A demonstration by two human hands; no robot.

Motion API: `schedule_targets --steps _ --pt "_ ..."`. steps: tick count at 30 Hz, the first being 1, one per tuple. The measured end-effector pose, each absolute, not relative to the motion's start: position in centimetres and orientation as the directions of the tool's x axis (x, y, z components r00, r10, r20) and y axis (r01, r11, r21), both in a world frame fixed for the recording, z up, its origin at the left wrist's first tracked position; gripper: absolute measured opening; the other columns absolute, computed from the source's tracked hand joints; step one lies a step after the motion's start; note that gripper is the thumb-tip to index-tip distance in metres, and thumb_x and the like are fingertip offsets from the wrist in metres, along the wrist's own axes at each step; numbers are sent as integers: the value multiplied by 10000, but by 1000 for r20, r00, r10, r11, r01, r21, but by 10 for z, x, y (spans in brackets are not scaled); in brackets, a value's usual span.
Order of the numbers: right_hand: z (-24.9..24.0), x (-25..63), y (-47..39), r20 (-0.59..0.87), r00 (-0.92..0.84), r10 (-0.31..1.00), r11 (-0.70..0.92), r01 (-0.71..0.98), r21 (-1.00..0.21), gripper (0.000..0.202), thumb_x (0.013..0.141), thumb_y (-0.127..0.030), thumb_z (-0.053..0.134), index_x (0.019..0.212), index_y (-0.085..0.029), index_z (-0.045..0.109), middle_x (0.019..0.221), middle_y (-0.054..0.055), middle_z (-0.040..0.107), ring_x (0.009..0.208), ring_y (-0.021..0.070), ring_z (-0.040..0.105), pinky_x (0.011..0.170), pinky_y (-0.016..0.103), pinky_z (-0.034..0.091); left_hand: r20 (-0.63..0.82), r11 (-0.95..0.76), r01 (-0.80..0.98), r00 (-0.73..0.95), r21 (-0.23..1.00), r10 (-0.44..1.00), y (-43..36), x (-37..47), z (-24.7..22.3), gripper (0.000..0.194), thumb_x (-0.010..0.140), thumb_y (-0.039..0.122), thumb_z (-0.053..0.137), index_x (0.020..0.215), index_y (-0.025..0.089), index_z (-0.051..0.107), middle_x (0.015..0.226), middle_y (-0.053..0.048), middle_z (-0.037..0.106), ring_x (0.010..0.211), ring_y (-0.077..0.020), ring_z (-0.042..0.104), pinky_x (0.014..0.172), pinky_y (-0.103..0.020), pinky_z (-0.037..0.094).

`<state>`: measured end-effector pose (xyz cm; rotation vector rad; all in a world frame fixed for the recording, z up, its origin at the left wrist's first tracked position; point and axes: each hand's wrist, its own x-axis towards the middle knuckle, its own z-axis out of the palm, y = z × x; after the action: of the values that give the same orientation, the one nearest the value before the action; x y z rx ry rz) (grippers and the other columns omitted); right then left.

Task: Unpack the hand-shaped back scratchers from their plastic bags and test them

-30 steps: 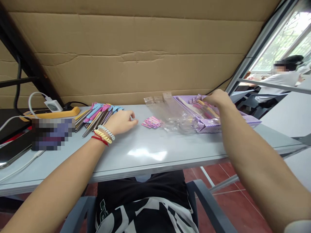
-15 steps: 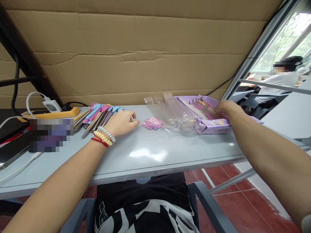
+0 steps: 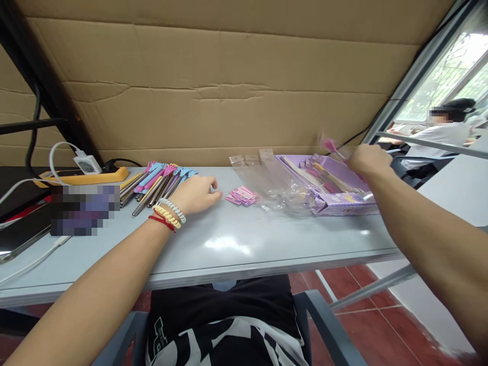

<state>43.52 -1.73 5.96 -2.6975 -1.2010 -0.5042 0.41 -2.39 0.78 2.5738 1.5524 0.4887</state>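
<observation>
My left hand [image 3: 198, 193] rests on the grey-white table, its fingers loosely curled and apart, with nothing seen in them. Close behind it lies a pile of slim metal rods with pink and blue ends [image 3: 156, 183]. Several small pink printed cards [image 3: 241, 195] lie just right of its fingertips. My right hand [image 3: 369, 161] is raised over the purple box [image 3: 345, 204], closed on a pink-ended stick [image 3: 328, 144] in what looks like a clear wrapper, blurred by motion. Similar wrapped sticks [image 3: 324, 175] lie inside the box.
Clear plastic sleeves [image 3: 270, 185] lie against the box's left side. A yellow power strip [image 3: 84, 177] with a white charger [image 3: 87, 161] and cables stands at the left. A cardboard panel [image 3: 229, 117] closes the back. A person [image 3: 444, 132] sits beyond the frame at right.
My right hand has risen out of the purple box, bringing up a pink-ended stick. My left hand stays in about the same place; the whole view has shifted slightly.
</observation>
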Motion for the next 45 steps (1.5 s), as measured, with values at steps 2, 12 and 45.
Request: schedule_targets --steps 2,12,45 --pt "78 418 -21 355 586 728 -633 774 19 426 918 -288 555 1247 -42 668 1215 303 629 1170 369 603 709 393 338 227 -480 836 429 267 874 -24 4 8 316 845 406 516 994 184 685 891 -77 758 857 -271 680 743 -357 473" --pt "123 252 -40 465 -43 885 -91 961 263 307 926 -242 505 1083 -110 734 1054 165 683 1042 280 645 798 359 395 43 -160 283 378 946 925 -22 24 -4 392 894 542 503 907 163 600 912 -96 688 587 -127 577 517 -270 455" --pt "-7 192 -27 553 -347 757 583 741 -333 177 798 -247 587 934 -158 657 919 76 717 776 202 624 695 316 440 159 -122 -351 79 928 984 3 -8 7 329 974 376 496 776 139 610 685 -40 677 602 -129 664 586 -236 542"
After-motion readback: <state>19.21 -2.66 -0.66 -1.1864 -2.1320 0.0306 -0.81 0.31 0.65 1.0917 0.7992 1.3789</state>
